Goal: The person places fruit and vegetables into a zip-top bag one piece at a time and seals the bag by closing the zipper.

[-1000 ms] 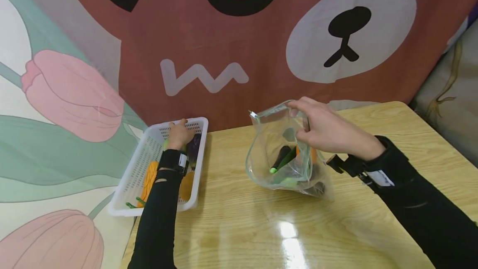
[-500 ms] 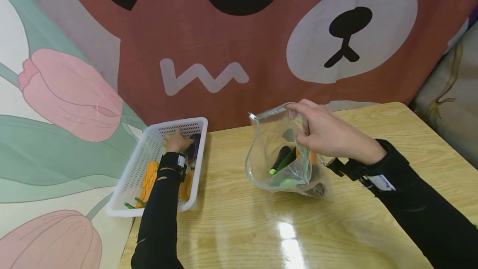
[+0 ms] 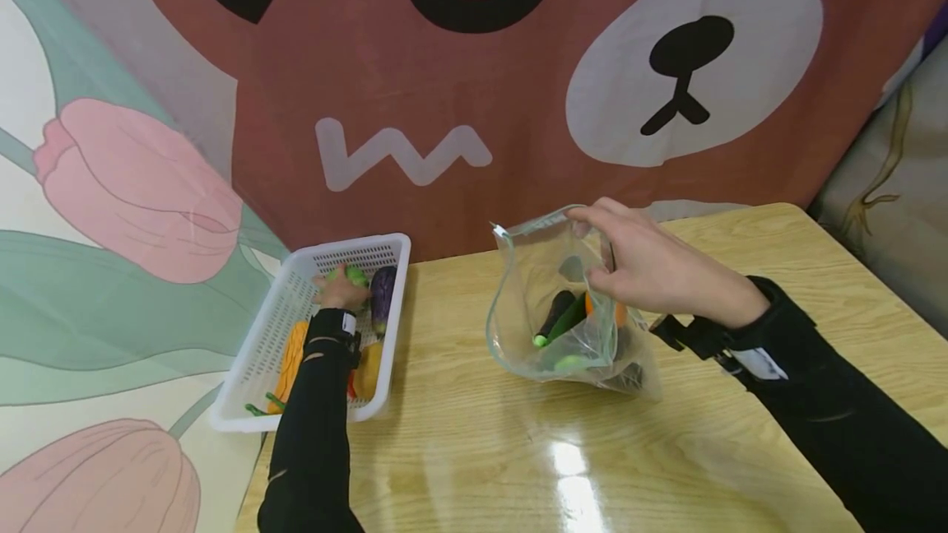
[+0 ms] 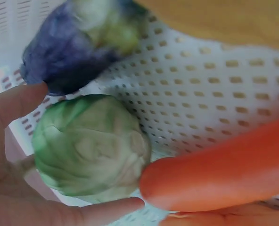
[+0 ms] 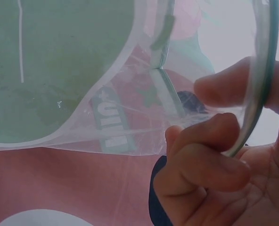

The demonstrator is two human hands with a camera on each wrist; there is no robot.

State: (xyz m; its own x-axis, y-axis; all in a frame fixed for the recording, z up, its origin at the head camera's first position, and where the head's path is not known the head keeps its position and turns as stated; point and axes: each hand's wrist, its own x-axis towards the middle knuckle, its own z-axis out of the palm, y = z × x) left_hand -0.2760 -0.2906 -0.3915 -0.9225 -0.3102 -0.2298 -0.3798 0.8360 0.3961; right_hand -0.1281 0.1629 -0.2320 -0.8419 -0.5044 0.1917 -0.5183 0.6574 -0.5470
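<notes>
My left hand (image 3: 342,293) reaches into a white plastic basket (image 3: 405,278), fingers spread around a green cabbage (image 4: 90,146). In the left wrist view its straight fingers flank the cabbage, one fingertip at the cabbage's lower edge. A purple eggplant (image 3: 382,300) lies right beside it, and a smooth orange-red long vegetable (image 4: 215,167) touches the cabbage's other side. My right hand (image 3: 640,257) pinches the rim of a clear zip bag (image 3: 527,298), holding its mouth open. Inside the bag show a dark green long vegetable (image 3: 567,322) and something orange.
The basket also holds a ridged orange-yellow vegetable (image 3: 292,356), green stems (image 3: 255,410) and a tan-brown piece (image 3: 369,373). Both stand on a wooden table (image 3: 459,451) against a wall hung with a printed bear cloth (image 3: 444,81).
My left hand has drawn back slightly from the basket's far end and spread over the cabbage, leaving cabbage and eggplant more exposed. My right hand and the bag stay nearly still.
</notes>
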